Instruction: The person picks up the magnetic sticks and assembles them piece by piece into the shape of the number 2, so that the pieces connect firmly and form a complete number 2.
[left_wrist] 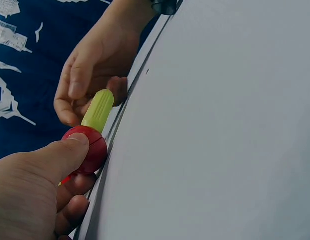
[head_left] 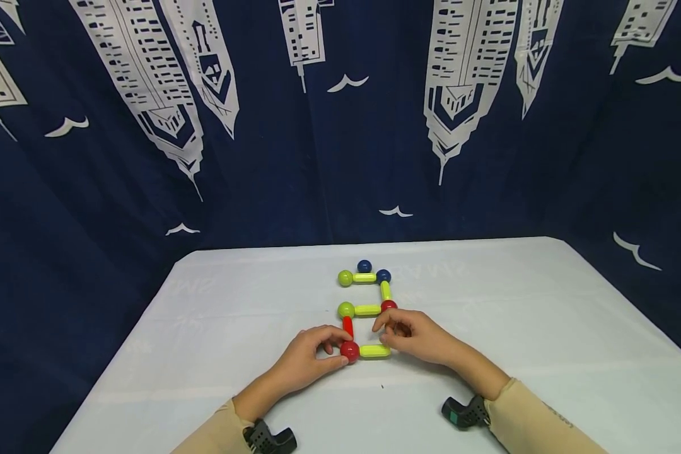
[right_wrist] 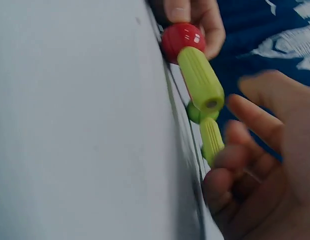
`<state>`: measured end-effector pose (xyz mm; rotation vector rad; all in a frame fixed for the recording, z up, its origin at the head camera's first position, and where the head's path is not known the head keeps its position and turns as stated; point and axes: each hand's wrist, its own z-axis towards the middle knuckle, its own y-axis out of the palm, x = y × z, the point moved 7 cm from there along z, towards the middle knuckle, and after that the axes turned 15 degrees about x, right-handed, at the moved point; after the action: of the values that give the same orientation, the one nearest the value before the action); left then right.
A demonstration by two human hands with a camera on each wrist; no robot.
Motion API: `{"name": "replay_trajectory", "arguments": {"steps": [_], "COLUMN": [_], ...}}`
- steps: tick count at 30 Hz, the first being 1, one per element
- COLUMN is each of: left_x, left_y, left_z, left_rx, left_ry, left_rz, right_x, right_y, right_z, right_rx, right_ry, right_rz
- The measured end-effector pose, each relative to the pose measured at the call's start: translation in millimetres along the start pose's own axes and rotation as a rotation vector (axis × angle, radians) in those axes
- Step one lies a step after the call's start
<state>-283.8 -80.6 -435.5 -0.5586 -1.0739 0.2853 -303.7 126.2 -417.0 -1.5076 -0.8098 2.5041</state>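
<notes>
On the white table lies a zigzag chain of toy construction sticks and balls. My left hand [head_left: 306, 356] pinches the near red ball [head_left: 350, 351] between thumb and fingers. A yellow-green stick [head_left: 374, 351] extends rightward from that ball, its free end showing a round grey spot in the right wrist view. A red stick [head_left: 348, 326] leads back to a green ball [head_left: 346, 309]. Another yellow-green stick [head_left: 367, 310] joins that to a second red ball [head_left: 389, 305], partly covered by my right hand [head_left: 417, 334]. The right fingers are loosely bent beside the near stick's free end, holding nothing.
Farther back, the chain runs along an upright yellow-green stick [head_left: 386, 291] to a blue ball [head_left: 383, 276], then a stick [head_left: 365, 277] and a green ball [head_left: 345, 278]. A loose-looking blue ball [head_left: 364, 266] sits just behind. A dark patterned curtain [head_left: 318, 157] hangs beyond the table.
</notes>
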Motion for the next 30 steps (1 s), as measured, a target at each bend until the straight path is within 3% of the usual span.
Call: {"name": "replay_trajectory", "arguments": {"steps": [4,8,12,16,23,30], "left_x": [-2.0,-4.3,-5.0,-5.2,-3.4,-1.5], "left_y": [-0.2,-1.4,-2.2,-1.5,-1.0,-0.6], "left_z": [-0.4,0.1,-0.8,-1.9,-2.0,-0.4], "left_rx": [0.003,0.010,0.007,0.000,-0.006,-0.008], "left_ry": [0.008,0.007,0.001,0.000,-0.004,0.001], "left_rz": [0.018,0.026,0.028,0.035,0.032,0.023], "right_x": [-9,-13,-7,4,18,41], "right_y": [-9,-25,-38,-40,-26,-21], "right_z": [16.9,44.9,70.2,89.3,114.8,126.4], "right_rx": [0.083,0.221,0.369,0.453,0.427,0.376], "right_ry": [0.017,0.052,0.119,0.199,0.279,0.351], "right_rz": [-0.034,-0.100,-0.136,-0.123,-0.223,-0.319]}}
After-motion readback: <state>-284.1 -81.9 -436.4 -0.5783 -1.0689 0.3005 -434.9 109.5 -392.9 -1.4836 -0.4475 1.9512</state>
